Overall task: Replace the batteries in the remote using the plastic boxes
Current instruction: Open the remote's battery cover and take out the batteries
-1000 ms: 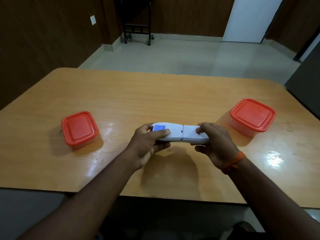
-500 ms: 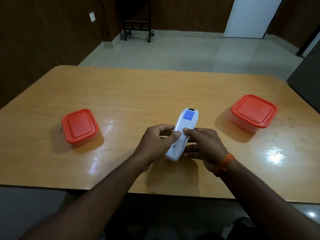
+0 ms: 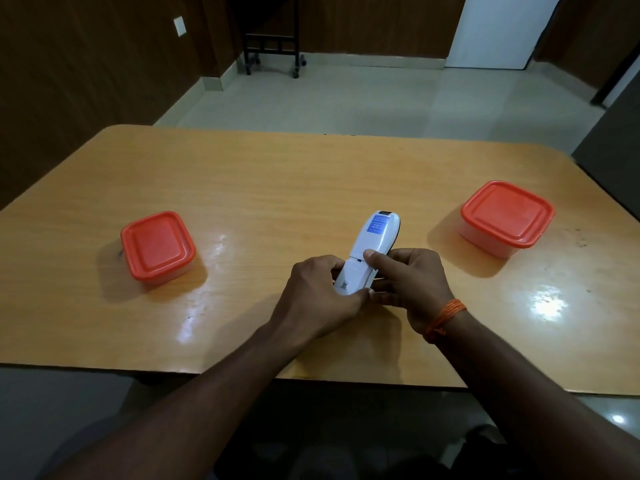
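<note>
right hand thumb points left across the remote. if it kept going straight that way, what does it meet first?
Likely the left hand, which grips the remote on that side. The right hand's thumb already rests on the remote's back. Depth is unclear.

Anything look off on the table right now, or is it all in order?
Nothing stands out. Both boxes sit upright with red lids on. The remote is back-side up, held by the left hand and right hand. The table shows only glare and some small dark marks by the right box.
</note>
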